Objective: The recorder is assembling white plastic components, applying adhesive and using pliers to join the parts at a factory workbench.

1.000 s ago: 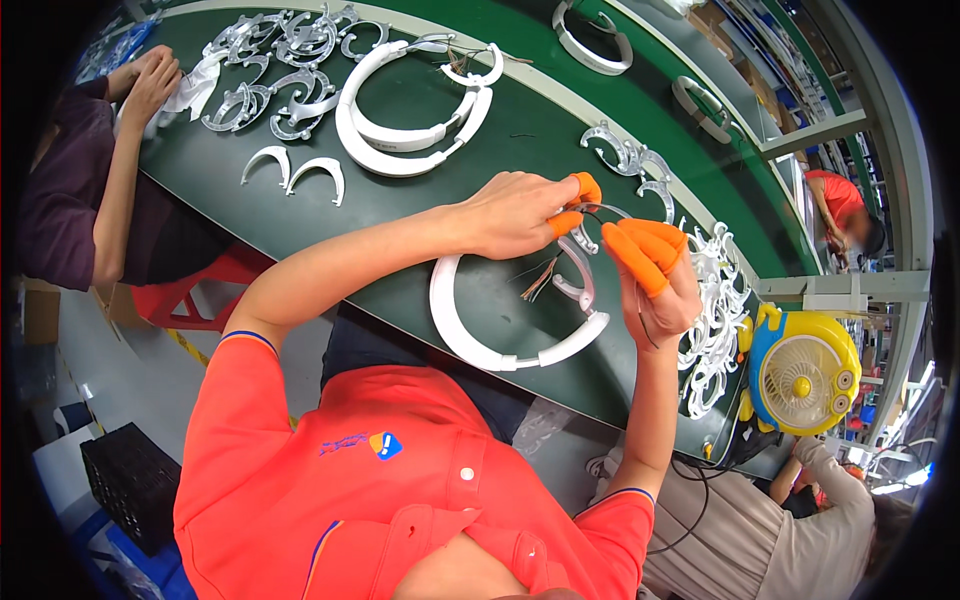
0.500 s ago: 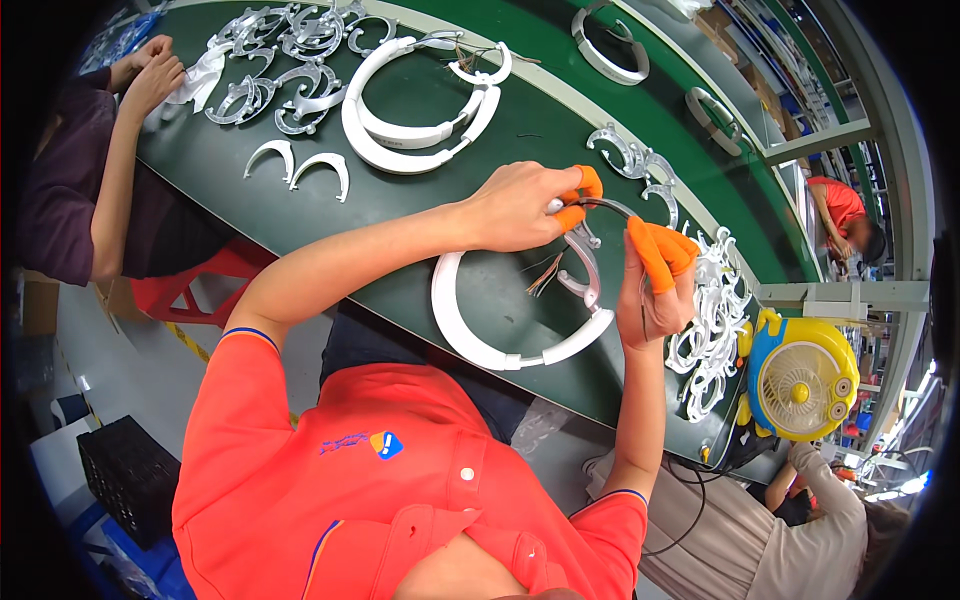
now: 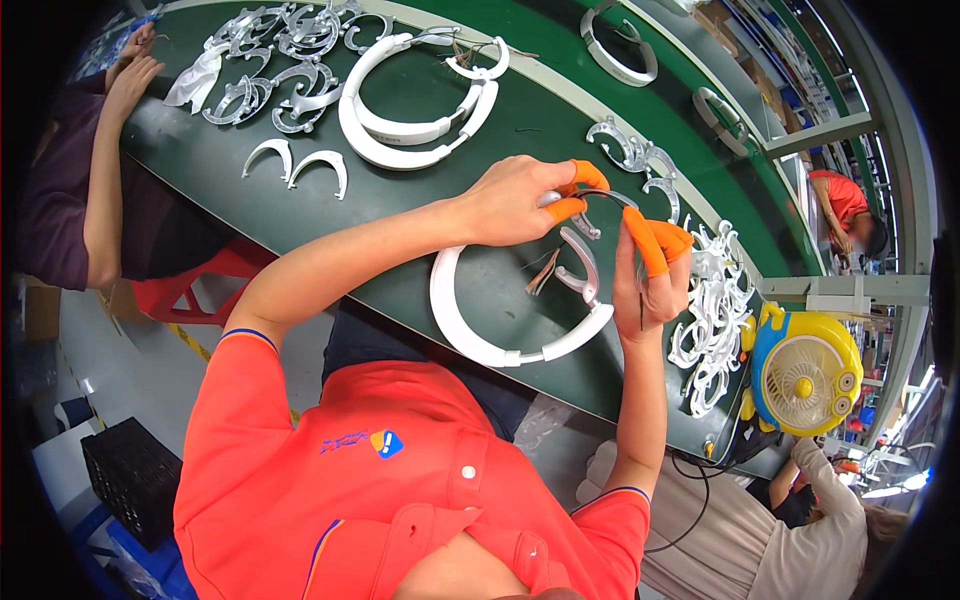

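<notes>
My left hand (image 3: pixel 515 200), with orange finger cots on its fingertips, pinches one end of a thin dark cable (image 3: pixel 606 194). A small pale piece shows at those fingertips; its kind is hard to make out. The cable arcs across to my right hand (image 3: pixel 652 280), also in orange finger cots, whose thumb and fingers close on it. Below both hands a white open-ring headband-like housing (image 3: pixel 453 315) lies on the dark green table. Its far end carries a clear-and-white curved part (image 3: pixel 578 262), beside which loose thin coloured wires (image 3: pixel 543 275) fan out.
More white ring housings (image 3: pixel 375 140) lie ahead, near two white arches (image 3: pixel 320 170) and clear curved parts (image 3: pixel 305 90). White curved parts (image 3: pixel 710 320) pile at right beside a yellow-blue fan (image 3: pixel 805 375). Ring housings (image 3: pixel 610 65) sit on the green belt. A co-worker's hands (image 3: pixel 135 75) are far left.
My hands shift slightly, still holding the cable between them. The ring housings on the green belt have moved a little to the right. The co-worker's hands at far left have moved slightly.
</notes>
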`<state>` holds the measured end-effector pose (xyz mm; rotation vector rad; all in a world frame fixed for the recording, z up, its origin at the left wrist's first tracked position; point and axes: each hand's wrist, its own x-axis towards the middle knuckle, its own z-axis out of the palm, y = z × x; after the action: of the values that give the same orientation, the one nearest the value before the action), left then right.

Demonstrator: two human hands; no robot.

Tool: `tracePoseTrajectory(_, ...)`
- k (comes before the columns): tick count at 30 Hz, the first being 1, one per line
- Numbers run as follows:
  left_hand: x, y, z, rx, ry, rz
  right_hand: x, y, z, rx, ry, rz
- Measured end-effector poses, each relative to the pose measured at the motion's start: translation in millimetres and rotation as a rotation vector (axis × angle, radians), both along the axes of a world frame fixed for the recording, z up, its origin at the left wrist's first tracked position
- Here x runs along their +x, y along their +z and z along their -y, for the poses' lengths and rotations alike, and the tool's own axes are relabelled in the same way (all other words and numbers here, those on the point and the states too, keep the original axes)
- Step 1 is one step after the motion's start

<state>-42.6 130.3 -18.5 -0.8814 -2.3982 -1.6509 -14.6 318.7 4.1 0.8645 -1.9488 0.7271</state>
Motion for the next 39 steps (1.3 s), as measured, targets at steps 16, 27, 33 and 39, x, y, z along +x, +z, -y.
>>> tracePoseTrajectory(16,2,6,1,0.228,-0.096,0.214,-1,-3,-1,0.030,-0.050,-0.057)
tracePoseTrajectory(27,-4,5,-1,0.151,0.021,0.072,-4,-11,-1,-0.036,-0.035,-0.045)
tracePoseTrajectory(33,-3,11,-7,0.077,0.052,-0.113,-2,-10,-5,-0.019,0.013,-0.020)
tracePoseTrajectory(39,-6,8,-7,0.142,0.040,-0.010,-5,-12,-5,-0.053,0.006,-0.038)
